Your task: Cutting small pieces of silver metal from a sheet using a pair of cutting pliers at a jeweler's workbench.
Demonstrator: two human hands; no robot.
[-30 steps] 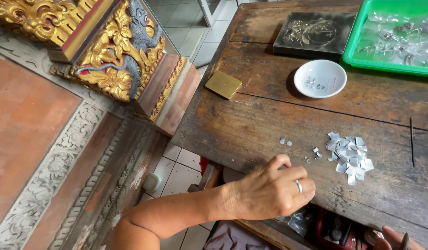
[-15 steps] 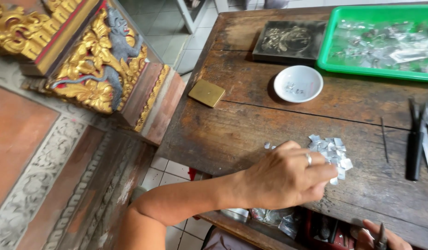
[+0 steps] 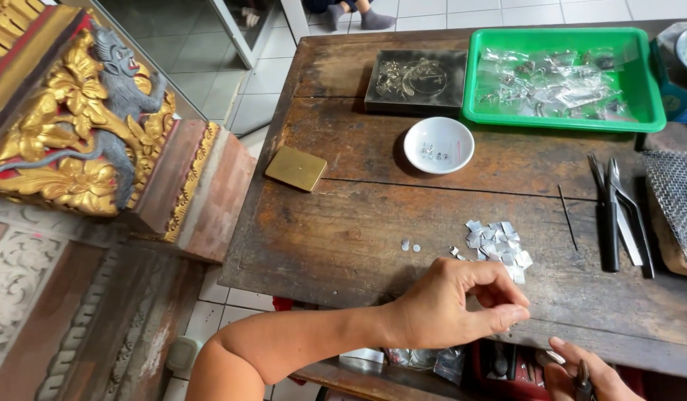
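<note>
My left hand [image 3: 455,304] hovers over the near edge of the worn wooden table [image 3: 336,238], thumb and forefinger pinched together. Whatever is between the fingertips is too small to see. Just beyond the fingers lies a pile of small flat silver pieces [image 3: 499,245], with two tiny round pieces [image 3: 410,245] apart to its left. My right hand [image 3: 581,375] shows partly at the bottom edge, below the table top, closed around a small dark tool.
A white bowl [image 3: 438,145] with tiny bits, a dark tray [image 3: 417,78] and a green tray [image 3: 558,122] of bagged parts stand farther back. A brass plate [image 3: 296,168] lies at left. Pliers and tweezers [image 3: 614,215], a thin rod [image 3: 567,217] and wire mesh [image 3: 674,200] lie at right. A gilded carving [image 3: 83,126] stands left of the table.
My left hand has drawn back from the silver pile toward the table's near edge with the fingertips pinched. My right hand has come further into view.
</note>
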